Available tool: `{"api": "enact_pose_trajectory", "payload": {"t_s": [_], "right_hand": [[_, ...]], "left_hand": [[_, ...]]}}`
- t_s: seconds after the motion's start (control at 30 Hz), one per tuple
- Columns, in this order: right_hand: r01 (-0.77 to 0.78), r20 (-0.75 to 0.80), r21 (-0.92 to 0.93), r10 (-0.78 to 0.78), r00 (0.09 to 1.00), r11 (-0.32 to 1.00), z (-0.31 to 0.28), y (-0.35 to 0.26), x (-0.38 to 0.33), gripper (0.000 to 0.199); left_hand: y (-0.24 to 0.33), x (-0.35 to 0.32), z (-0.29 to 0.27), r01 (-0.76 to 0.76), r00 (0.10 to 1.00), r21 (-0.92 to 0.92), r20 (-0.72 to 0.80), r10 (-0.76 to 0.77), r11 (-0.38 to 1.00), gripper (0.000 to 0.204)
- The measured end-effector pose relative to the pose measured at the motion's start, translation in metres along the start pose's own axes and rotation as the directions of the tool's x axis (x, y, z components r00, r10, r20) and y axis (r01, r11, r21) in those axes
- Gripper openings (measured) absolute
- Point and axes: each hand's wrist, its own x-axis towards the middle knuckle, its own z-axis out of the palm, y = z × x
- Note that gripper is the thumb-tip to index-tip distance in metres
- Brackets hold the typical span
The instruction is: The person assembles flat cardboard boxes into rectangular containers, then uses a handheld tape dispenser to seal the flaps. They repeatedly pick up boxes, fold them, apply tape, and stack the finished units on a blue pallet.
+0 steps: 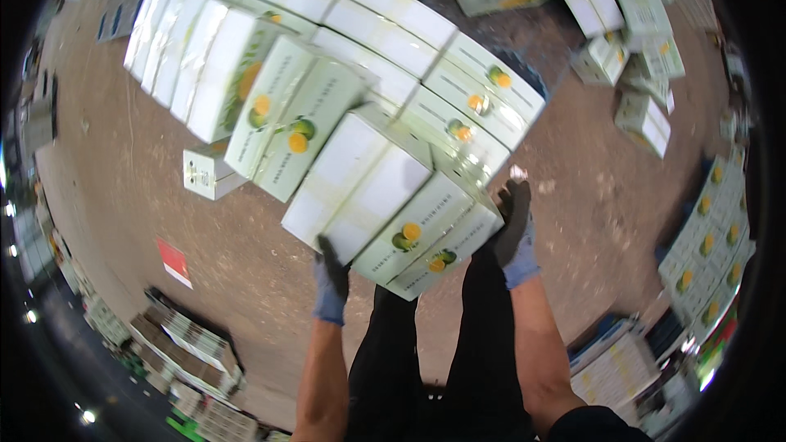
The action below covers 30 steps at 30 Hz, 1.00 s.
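My two hands, in dark gloves with blue-grey cuffs, are on opposite sides of a fruit carton (pixel 360 188). It has a pale white taped face and printed light-green sides with orange and green fruit. My left hand (pixel 331 282) grips its near left corner, fingers against the edge. Around the right end is my right hand (pixel 516 233); part of its grip is hidden behind the carton. The carton is tilted, above my legs and close against the stacked cartons (pixel 393 12). Beside it, to the left, another printed carton (pixel 291 110) leans at an angle.
A small carton (pixel 211 172) sits on the floor left of the stack. Several loose cartons (pixel 643 119) lie at the far right. More printed cartons (pixel 704 254) stand along the right. A red sheet (pixel 174 263) lies on the brown floor, with a loaded pallet (pixel 184 340) at lower left.
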Motion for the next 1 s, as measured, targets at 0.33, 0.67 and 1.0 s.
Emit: {"api": "enact_pose_trajectory", "payload": {"t_s": [0.33, 0.67, 1.0], "right_hand": [[0.128, 0.425, -0.571, 0.159, 0.891, 0.811, 0.075, -0.082, -0.025, 0.063], [0.191, 0.489, -0.441, 0.056, 0.87, 0.877, 0.081, -0.074, 0.022, 0.062], [0.717, 0.829, -0.457, -0.041, 0.558, 0.526, 0.227, -0.169, 0.055, 0.068]], "left_hand": [[0.064, -0.027, 0.121, -0.36, 0.933, 0.174, 0.058, 0.355, 0.917, 0.048], [0.065, 0.01, 0.051, -0.378, 0.913, 0.065, 0.194, 0.359, 0.924, 0.059], [0.093, 0.003, 0.099, -0.452, 0.855, 0.183, 0.367, 0.366, 0.873, 0.079]]}}
